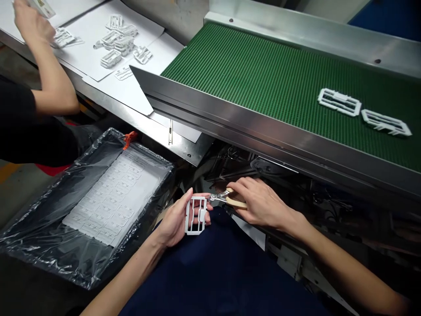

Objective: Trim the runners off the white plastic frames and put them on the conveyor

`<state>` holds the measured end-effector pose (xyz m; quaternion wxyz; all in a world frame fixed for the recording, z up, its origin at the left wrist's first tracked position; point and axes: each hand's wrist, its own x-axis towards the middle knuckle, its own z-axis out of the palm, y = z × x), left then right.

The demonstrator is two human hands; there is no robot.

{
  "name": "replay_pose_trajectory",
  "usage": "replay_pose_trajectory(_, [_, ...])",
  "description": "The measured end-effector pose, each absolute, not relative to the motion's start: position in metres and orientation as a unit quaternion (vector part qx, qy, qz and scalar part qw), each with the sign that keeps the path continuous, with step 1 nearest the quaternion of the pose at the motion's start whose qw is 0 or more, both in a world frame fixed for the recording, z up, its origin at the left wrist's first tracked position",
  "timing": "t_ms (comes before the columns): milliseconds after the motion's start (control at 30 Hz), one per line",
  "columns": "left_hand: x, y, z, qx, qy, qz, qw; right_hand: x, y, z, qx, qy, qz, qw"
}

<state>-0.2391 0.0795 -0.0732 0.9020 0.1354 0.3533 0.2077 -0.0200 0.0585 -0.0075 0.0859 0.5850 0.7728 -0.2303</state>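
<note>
A white slotted plastic frame (187, 219) is held upright in my left hand (176, 221), thumb along its top left and fingers behind it. My right hand (263, 202) grips a pair of nippers (236, 203) by the cream handles. The nippers' metal jaws point left and meet the frame's upper right edge; whether they touch it I cannot tell. Two similar white plastic frames (340, 103) lie on the green ribbed conveyor belt (250, 79) at the right.
A tray lined with clear plastic (49, 245) holds flat rows of white parts (105, 195) at the left. White frames lie piled (118, 39) on paper-covered metal bench. A co-worker's arm (54, 83) reaches over it. The conveyor's metal side rail (230, 118) runs before me.
</note>
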Motion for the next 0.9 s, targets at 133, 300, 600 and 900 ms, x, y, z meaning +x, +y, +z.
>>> replay_pose_trajectory(133, [-0.241,0.081,-0.067,0.142,0.364,0.181,0.903,-0.024,0.065,-0.003,0.56,0.794,-0.215,0.1])
replay_pose_trajectory(300, [-0.243,0.079,-0.067,0.194,0.37,0.175,0.892,-0.026,0.069,0.0,0.542,0.807,-0.201,0.12])
replay_pose_trajectory(600, [-0.246,0.083,-0.065,0.214,0.385,0.168,0.882,-0.027,0.074,-0.001,0.518,0.825,-0.184,0.13])
replay_pose_trajectory(900, [-0.247,0.082,-0.067,0.212,0.39,0.155,0.882,-0.025,0.073,-0.005,0.506,0.836,-0.181,0.109])
